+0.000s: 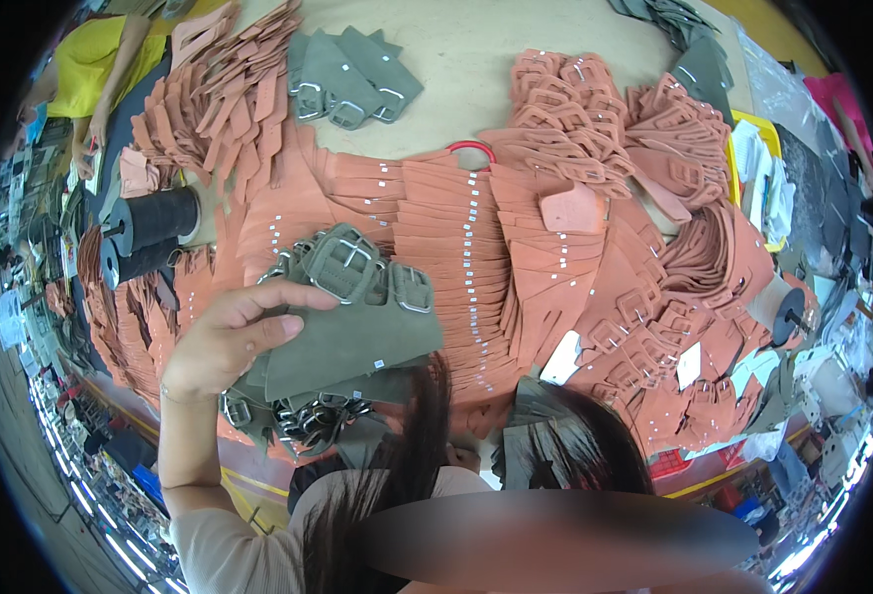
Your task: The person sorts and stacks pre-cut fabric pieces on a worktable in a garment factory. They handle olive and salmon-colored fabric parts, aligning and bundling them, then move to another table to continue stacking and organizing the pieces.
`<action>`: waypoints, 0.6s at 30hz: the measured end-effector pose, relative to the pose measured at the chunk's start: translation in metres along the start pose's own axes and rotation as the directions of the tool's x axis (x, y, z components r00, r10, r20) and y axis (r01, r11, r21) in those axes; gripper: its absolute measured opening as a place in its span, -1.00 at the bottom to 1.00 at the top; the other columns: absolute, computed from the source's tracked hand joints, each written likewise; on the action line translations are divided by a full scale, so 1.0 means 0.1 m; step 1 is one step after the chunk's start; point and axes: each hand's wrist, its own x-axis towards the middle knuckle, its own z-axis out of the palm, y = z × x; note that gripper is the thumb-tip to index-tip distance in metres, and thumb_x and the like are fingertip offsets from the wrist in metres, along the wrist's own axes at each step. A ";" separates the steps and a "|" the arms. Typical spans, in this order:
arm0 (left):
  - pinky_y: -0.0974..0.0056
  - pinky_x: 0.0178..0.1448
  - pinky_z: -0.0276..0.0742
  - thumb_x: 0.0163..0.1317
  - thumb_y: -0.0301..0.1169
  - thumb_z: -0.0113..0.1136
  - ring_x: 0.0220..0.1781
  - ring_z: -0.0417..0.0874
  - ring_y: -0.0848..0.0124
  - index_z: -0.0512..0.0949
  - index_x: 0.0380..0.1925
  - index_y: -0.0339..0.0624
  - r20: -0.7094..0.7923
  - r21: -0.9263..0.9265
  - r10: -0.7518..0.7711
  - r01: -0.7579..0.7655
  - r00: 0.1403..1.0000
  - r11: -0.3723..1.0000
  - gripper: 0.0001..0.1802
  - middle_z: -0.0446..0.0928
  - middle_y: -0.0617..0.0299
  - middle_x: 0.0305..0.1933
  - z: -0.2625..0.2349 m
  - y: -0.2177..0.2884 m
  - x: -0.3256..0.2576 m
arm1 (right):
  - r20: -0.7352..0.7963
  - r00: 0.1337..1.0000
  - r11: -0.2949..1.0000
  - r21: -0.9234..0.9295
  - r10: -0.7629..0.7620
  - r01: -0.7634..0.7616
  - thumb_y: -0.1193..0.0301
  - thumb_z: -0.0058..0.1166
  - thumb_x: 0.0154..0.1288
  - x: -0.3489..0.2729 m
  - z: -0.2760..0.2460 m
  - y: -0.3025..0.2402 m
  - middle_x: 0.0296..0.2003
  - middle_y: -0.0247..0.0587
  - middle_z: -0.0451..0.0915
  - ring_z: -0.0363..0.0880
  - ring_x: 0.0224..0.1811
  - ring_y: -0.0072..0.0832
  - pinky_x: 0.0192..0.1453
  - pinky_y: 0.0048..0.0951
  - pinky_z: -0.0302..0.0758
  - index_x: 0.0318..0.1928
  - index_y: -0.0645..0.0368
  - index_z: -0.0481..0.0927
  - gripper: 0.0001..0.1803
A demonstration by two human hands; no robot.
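My left hand [231, 339] reaches in from the lower left, thumb and forefinger closed at the edge of a dark green buckle tab [352, 342]. It looks like leather, with a small white label at its lower edge. Beside my fingertip sit green strap ends with silver buckles [345, 265], on top of the same stack. Below my wrist lie more green pieces with dark metal buckles [308, 424]. My right hand does not show; dark hair covers much of the area near my lap. More green pieces [535, 441] lie there, partly hidden by the hair.
Salmon-coloured strips [451, 257] with small white labels cover the table, with a red ring [472, 150] behind them. Salmon buckled straps [570, 109] are heaped far right. Black thread spools [159, 220] stand left. Another person in yellow [95, 69] works at the far left.
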 end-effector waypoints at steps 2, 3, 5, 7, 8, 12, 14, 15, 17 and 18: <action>0.38 0.17 0.36 0.29 -0.60 0.01 0.04 0.51 0.47 0.51 0.02 -0.38 -0.002 0.031 -0.003 0.003 1.000 1.000 -0.69 0.54 0.20 0.00 0.04 -0.02 0.00 | 0.009 1.000 1.000 -0.014 0.006 -0.005 0.06 0.02 0.33 -0.01 0.00 -0.04 -0.59 -0.21 0.66 0.64 -0.53 -0.51 -0.36 -0.45 0.52 -0.42 0.26 0.70 -0.51; 0.38 0.17 0.36 0.29 -0.60 0.01 0.04 0.51 0.47 0.51 0.03 -0.38 -0.003 0.048 -0.007 0.007 1.000 0.999 -0.69 0.54 0.20 0.00 0.06 -0.03 0.00 | 0.017 1.000 0.999 -0.033 0.007 -0.007 0.04 0.00 0.34 -0.02 -0.01 -0.08 -0.58 -0.22 0.66 0.65 -0.51 -0.50 -0.33 -0.44 0.53 -0.41 0.25 0.71 -0.50; 0.40 0.14 0.37 0.28 -0.61 0.01 0.01 0.51 0.49 0.50 0.04 -0.37 -0.011 0.061 -0.030 0.030 1.000 0.998 -0.68 0.54 0.21 -0.02 0.10 -0.05 0.00 | 0.003 1.000 0.999 -0.033 0.020 -0.020 0.04 -0.01 0.35 -0.04 -0.04 -0.16 -0.57 -0.22 0.67 0.66 -0.49 -0.49 -0.31 -0.44 0.54 -0.42 0.24 0.71 -0.50; 0.42 0.11 0.39 0.29 -0.61 0.00 -0.02 0.52 0.50 0.48 0.06 -0.37 -0.005 -0.007 -0.038 0.038 0.999 0.999 -0.67 0.55 0.22 -0.03 0.14 -0.06 0.00 | -0.022 0.999 0.999 0.003 0.042 -0.042 0.05 0.01 0.35 -0.10 -0.07 -0.26 -0.57 -0.21 0.66 0.65 -0.51 -0.49 -0.33 -0.46 0.54 -0.43 0.25 0.70 -0.50; 0.42 0.10 0.39 0.29 -0.61 0.00 -0.03 0.53 0.51 0.48 0.07 -0.36 -0.011 -0.029 -0.049 0.049 0.999 0.998 -0.66 0.55 0.22 -0.04 0.14 -0.06 -0.02 | -0.024 0.998 0.998 0.022 0.053 -0.053 0.06 0.02 0.35 -0.13 -0.07 -0.30 -0.57 -0.20 0.66 0.65 -0.51 -0.49 -0.34 -0.46 0.54 -0.44 0.26 0.70 -0.51; 0.46 0.03 0.40 0.27 -0.59 0.04 -0.09 0.52 0.56 0.47 0.08 -0.36 -0.034 -0.006 -0.081 0.081 0.996 0.997 -0.65 0.55 0.23 -0.06 0.13 -0.05 -0.07 | -0.005 0.997 0.996 0.042 0.073 -0.073 0.05 0.01 0.34 -0.17 -0.07 -0.38 -0.56 -0.23 0.67 0.66 -0.51 -0.51 -0.33 -0.48 0.55 -0.46 0.23 0.71 -0.50; 0.52 -0.07 0.37 0.27 -0.57 0.06 -0.16 0.49 0.62 0.48 0.07 -0.35 -0.056 -0.015 -0.056 0.055 0.997 0.998 -0.65 0.55 0.27 -0.08 0.14 -0.06 -0.09 | 0.003 0.999 0.998 0.036 0.045 -0.045 0.05 -0.01 0.35 -0.14 -0.07 -0.36 -0.57 -0.25 0.67 0.67 -0.50 -0.51 -0.34 -0.49 0.55 -0.45 0.22 0.71 -0.50; 0.53 -0.09 0.36 0.27 -0.57 0.06 -0.18 0.48 0.64 0.48 0.07 -0.35 -0.065 0.008 -0.057 0.057 0.996 0.998 -0.65 0.55 0.27 -0.08 0.14 -0.07 -0.09 | 0.010 1.000 1.000 0.000 0.028 -0.028 0.04 -0.02 0.35 -0.12 -0.07 -0.34 -0.58 -0.26 0.67 0.67 -0.50 -0.52 -0.34 -0.49 0.55 -0.45 0.22 0.71 -0.49; 0.54 -0.12 0.35 0.26 -0.57 0.06 -0.20 0.47 0.65 0.49 0.06 -0.36 -0.075 0.028 -0.059 0.061 0.995 0.998 -0.66 0.55 0.28 -0.09 0.15 -0.08 -0.09 | 0.029 1.000 0.997 -0.073 -0.001 0.003 0.03 -0.03 0.35 -0.11 -0.07 -0.33 -0.59 -0.28 0.67 0.67 -0.50 -0.53 -0.34 -0.50 0.55 -0.45 0.21 0.71 -0.49; 0.54 -0.12 0.35 0.26 -0.57 0.06 -0.20 0.46 0.65 0.49 0.05 -0.36 -0.075 0.026 -0.059 0.061 0.995 0.998 -0.66 0.55 0.28 -0.09 0.16 -0.08 -0.08 | 0.016 1.000 1.000 -0.024 -0.003 0.004 0.02 -0.03 0.35 -0.11 -0.07 -0.34 -0.59 -0.29 0.67 0.68 -0.50 -0.54 -0.34 -0.50 0.55 -0.45 0.21 0.71 -0.48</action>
